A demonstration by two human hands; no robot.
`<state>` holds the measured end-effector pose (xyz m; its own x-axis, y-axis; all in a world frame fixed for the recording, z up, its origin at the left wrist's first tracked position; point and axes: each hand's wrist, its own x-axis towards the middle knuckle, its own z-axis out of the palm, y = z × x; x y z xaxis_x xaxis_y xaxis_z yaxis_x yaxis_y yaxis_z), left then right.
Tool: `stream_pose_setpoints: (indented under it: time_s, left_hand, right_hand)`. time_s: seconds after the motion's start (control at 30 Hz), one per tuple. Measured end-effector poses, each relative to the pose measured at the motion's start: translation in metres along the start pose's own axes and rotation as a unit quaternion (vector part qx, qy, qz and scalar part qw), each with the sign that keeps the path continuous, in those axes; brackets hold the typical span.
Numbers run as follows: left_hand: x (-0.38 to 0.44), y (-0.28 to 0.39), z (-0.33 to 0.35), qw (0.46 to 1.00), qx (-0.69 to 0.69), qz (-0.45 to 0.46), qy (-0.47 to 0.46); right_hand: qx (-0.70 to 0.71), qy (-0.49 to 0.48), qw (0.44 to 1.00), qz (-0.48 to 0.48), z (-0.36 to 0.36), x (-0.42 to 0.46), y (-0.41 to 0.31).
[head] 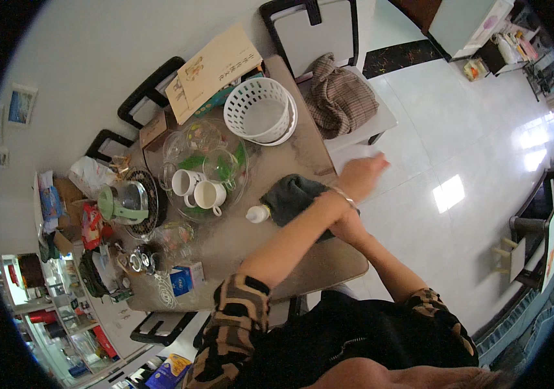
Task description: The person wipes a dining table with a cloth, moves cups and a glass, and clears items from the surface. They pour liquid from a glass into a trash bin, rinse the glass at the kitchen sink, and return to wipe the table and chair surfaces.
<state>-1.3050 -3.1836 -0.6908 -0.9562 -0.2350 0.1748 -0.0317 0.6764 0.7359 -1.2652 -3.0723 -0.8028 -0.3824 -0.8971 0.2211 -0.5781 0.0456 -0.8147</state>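
Note:
My left hand (363,176) reaches out past the table edge over the floor. Its fingers are blurred, so I cannot tell how they are held. A thin pale bangle (345,196) circles that wrist. My right hand (347,224) comes from below and grips the left wrist just behind the bangle; part of its fingers is hidden by the forearm. Beneath the wrists, a crumpled dark grey cloth (290,197) lies on the table, partly covered by my arm. A small bottle with a white cap (257,214) lies beside the cloth, its body mostly hidden.
On the brown table (243,243) stand a white perforated basket (257,109), two white mugs (209,195) on a glass tray, a green-lidded glass pitcher (123,202) and a blue-and-white box (187,279). A chair (374,109) holding a checked cloth (340,99) stands against the far end.

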Motion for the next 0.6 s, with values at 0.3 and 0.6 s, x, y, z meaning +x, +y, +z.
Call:
stream_pose_setpoints:
  time_s: [0.3, 0.6]
  left_hand:
    - [-0.029, -0.177, -0.173, 0.879, 0.414, -0.228, -0.060]
    - [0.012, -0.066, -0.229, 0.927, 0.358, -0.098, 0.052]
  right_hand:
    - [-0.153, -0.069, 0.984, -0.051, 0.004, 0.005, 0.006]
    - [-0.155, -0.038, 0.987, -0.009, 0.017, 0.076, -0.018]
